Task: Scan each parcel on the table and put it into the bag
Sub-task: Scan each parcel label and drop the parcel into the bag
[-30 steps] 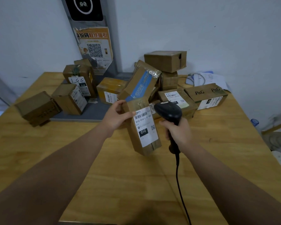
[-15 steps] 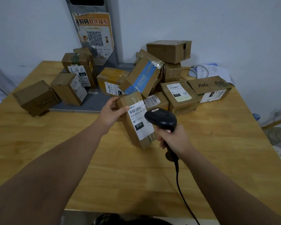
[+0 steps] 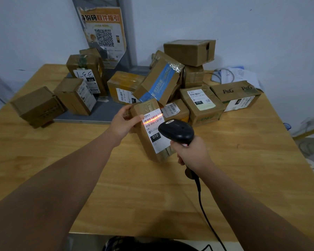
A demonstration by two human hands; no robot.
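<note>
left hand [image 3: 123, 123] grips parcel [image 3: 155, 142], long axis 11–5 o'clock | right hand [image 3: 192, 154] grasps scanner [image 3: 176, 131] at parcel's 3 o'clock

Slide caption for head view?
Left hand holds a parcel; right hand aims the barcode scanner, red beam across its label.

lighting: dim, even, soft shadows; orange scan glare on label [image 3: 152, 118]; wide-angle bending at edges; sharp focus.
</note>
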